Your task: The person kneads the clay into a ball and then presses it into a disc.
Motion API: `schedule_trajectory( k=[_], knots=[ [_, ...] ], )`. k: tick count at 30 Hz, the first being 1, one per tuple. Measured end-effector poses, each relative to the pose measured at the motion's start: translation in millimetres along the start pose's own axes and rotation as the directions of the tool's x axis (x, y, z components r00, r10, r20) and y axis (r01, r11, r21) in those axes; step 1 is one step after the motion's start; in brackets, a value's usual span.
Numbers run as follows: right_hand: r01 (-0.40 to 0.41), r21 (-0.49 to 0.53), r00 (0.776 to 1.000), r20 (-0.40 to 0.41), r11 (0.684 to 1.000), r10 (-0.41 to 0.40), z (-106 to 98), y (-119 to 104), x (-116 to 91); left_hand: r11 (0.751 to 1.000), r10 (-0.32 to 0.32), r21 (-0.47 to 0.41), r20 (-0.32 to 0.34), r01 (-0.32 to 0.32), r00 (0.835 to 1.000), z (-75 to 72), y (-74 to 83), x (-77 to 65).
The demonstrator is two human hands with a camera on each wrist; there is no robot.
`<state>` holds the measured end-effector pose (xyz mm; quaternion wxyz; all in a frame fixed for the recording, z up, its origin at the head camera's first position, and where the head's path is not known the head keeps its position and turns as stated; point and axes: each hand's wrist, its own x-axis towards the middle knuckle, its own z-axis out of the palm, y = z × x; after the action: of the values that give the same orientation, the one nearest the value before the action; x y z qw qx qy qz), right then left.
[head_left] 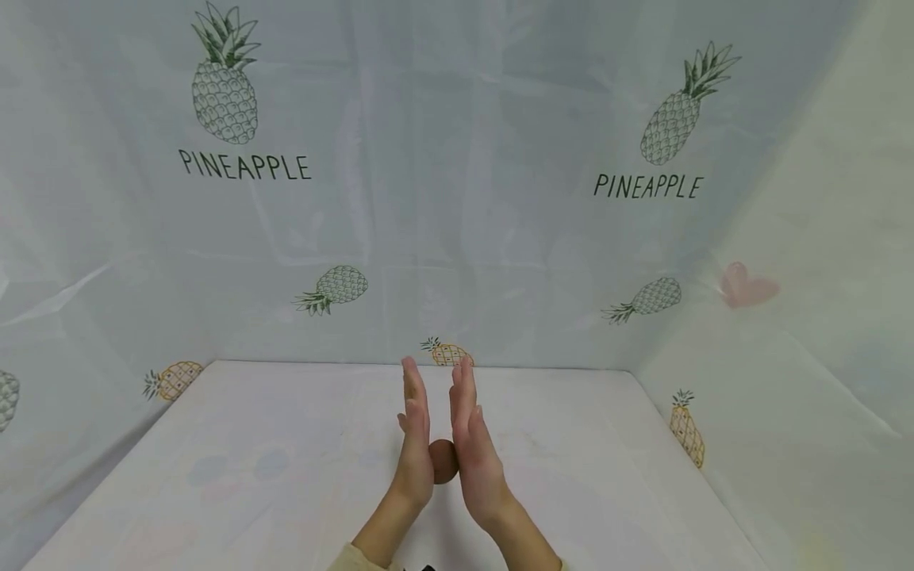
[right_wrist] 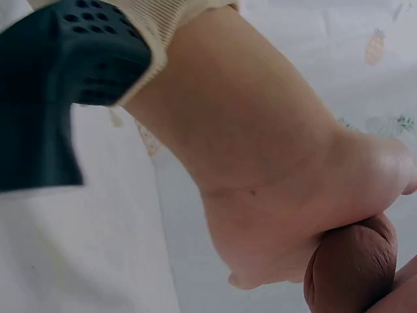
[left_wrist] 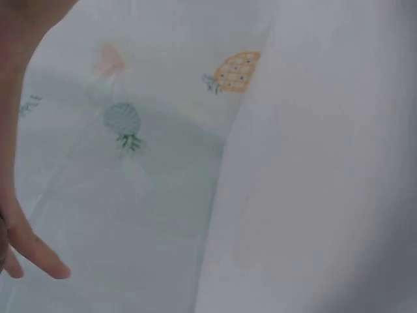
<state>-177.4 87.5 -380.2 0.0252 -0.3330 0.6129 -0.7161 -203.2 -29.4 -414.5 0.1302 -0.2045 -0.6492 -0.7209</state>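
A brown ball of clay sits between the two upright palms in the head view. My left hand touches it from the left and my right hand from the right, both with straight fingers pointing away and up. Close up in the right wrist view, the clay ball shows creases on its surface and lies against the right palm. Part of the other hand enters at the lower right corner. The left wrist view catches only part of a hand along its left edge.
Beneath the hands lies a white-covered table. A pale curtain printed with pineapples rises behind and at both sides. A dark perforated device sits by the sleeve in the right wrist view.
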Motion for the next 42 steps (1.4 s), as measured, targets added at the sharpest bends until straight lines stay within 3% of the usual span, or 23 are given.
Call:
schedule_trajectory(
  k=[4,10,16,30,36,42],
  knots=[
    [0.031,-0.009,0.999,-0.037,0.999,-0.032,-8,-1,0,1.0,-0.021,-0.005,0.055,0.021,0.998,10.0,-4.9,-5.1],
    [0.013,0.003,0.993,-0.114,1.0,-0.012,-20,-2,0,0.996,-0.039,-0.075,0.16,0.052,0.986,24.7,2.6,-17.1],
    [0.018,0.051,0.995,-0.104,0.999,-0.013,-26,0,3,0.995,0.044,-0.095,0.193,-0.026,0.98,29.6,18.4,-23.8],
    [-0.06,0.074,0.997,-0.043,0.995,0.064,-14,20,4,0.974,0.218,-0.084,0.123,-0.209,0.968,16.4,37.5,-18.9],
    [-0.076,0.098,0.997,-0.002,0.992,0.077,-5,19,2,0.975,0.217,-0.062,0.072,-0.213,0.973,9.7,35.0,-12.8],
    [-0.05,0.082,0.999,0.007,0.995,0.05,3,15,1,0.986,0.157,-0.062,0.031,-0.155,0.987,0.8,27.9,-5.4]
  ],
)
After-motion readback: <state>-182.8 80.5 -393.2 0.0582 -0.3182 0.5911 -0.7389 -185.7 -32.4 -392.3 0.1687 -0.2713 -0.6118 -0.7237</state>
